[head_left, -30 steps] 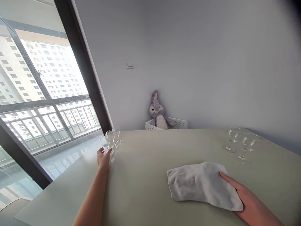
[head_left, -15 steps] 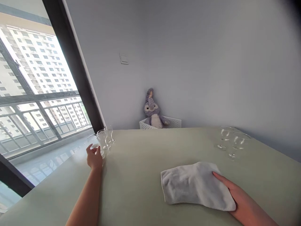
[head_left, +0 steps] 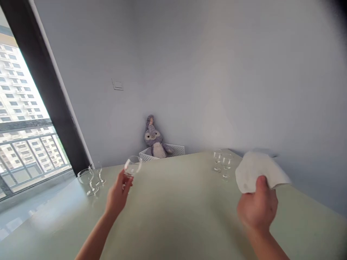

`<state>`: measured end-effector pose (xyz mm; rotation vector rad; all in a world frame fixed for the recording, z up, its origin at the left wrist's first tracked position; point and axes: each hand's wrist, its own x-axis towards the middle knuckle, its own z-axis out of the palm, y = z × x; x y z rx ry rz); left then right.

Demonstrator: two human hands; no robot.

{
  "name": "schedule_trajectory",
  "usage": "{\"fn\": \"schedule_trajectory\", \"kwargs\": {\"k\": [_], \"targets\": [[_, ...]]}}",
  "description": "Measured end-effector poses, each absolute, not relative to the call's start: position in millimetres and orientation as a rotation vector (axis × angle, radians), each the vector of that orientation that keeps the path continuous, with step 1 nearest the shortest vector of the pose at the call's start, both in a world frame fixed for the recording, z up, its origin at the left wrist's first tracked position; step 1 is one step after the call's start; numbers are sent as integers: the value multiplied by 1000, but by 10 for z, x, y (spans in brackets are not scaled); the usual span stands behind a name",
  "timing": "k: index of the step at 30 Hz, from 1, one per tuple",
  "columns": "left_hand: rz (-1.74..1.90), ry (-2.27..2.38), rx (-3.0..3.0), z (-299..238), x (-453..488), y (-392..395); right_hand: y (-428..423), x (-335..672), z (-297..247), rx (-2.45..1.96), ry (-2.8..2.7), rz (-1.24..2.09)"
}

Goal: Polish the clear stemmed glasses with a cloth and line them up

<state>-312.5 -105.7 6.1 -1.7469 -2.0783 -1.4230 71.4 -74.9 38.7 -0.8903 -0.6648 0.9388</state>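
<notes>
My left hand [head_left: 118, 195] is closed round the stem of a clear stemmed glass [head_left: 132, 167] and holds it tilted above the pale green table [head_left: 173, 220]. My right hand [head_left: 257, 207] grips a white cloth [head_left: 257, 172], lifted off the table. Two more clear glasses [head_left: 90, 176] stand at the table's far left corner. Another pair of glasses [head_left: 222, 163] stands near the far right edge, just left of the raised cloth.
A grey plush toy [head_left: 153, 138] sits in a white perforated basket [head_left: 173, 150] behind the table against the grey wall. A dark window frame [head_left: 46, 90] and a large window are at the left. A wall switch [head_left: 117, 85] is above.
My left hand has taken one glass from the left group and raised it. My right hand has picked the cloth up off the table. The view has swung to the right.
</notes>
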Motion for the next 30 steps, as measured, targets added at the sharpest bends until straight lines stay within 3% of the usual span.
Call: {"fn": "schedule_trajectory", "kwargs": {"k": [4, 11, 17, 26, 30], "targets": [[-1511, -2142, -2079, -30, -2299, -1074, -765, 357, 512, -650, -1030, 588], [-1380, -2259, -2284, -153, -1806, -1173, -713, 158, 294, -558, -1639, 1257], [-1055, -2072, -2319, -278, -1860, -1164, -588, 258, 140, -716, -1618, 1397], [-624, -1828, -2352, -308, -1945, -1207, -589, 453, 181, -846, -1556, 1992], [-503, -1839, -2609, -118, -1948, -1309, -614, 456, 210, -837, -1975, 1892]]}}
